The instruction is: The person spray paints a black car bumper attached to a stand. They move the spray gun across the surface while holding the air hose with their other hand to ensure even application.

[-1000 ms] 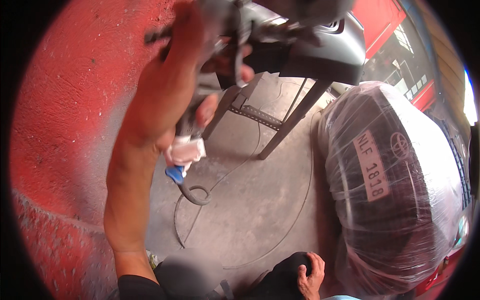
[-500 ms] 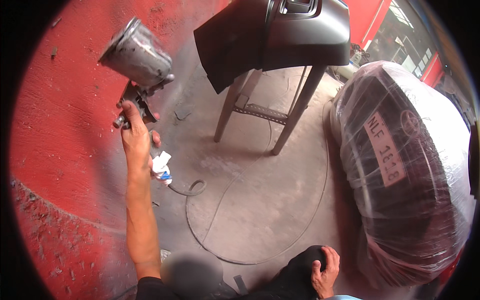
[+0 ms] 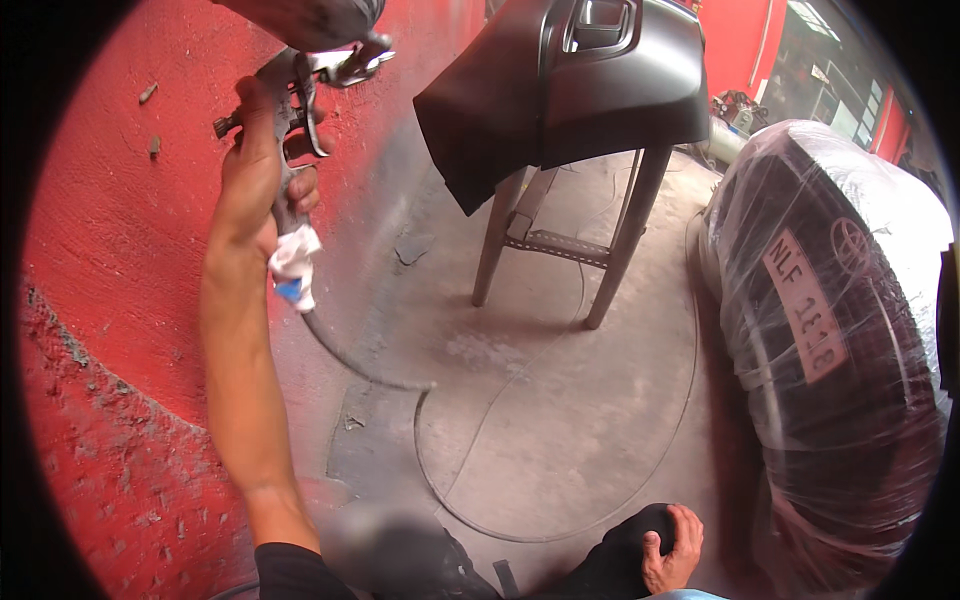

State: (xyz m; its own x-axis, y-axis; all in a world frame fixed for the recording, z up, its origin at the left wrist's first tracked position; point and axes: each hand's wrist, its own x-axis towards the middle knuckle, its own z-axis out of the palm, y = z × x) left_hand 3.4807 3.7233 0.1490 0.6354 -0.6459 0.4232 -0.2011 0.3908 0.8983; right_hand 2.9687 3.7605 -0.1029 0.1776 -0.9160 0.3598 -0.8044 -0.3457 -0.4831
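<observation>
My left hand (image 3: pixel 250 185) is raised beside the red wall, its fingers wrapped round the handle of a spray gun (image 3: pixel 303 95). The gun's stained metal cup (image 3: pixel 315 18) sits on top, partly cut off by the upper edge. White wrapping with a blue patch (image 3: pixel 293 265) is bound at the handle's base, where a grey hose (image 3: pixel 345 362) joins and runs down to the floor. Low in the picture, my right hand (image 3: pixel 672 555) rests over my dark-clothed knee, thumb apart from the fingers, holding nothing. Ahead, a dark grey car body panel (image 3: pixel 630 100) lies on a metal stand (image 3: pixel 560 245).
On the right stands a car (image 3: pixel 825 330) draped in clear plastic sheet. The rough red wall (image 3: pixel 120 270) rises close on my left. The hose loops across the dusty concrete floor (image 3: pixel 560 430). A pale cylinder (image 3: pixel 725 143) lies behind the stand.
My left hand has lifted the spray gun up and forward, so its cup now leaves the picture's top. The hose's small curl has straightened. My right hand still rests on the knee.
</observation>
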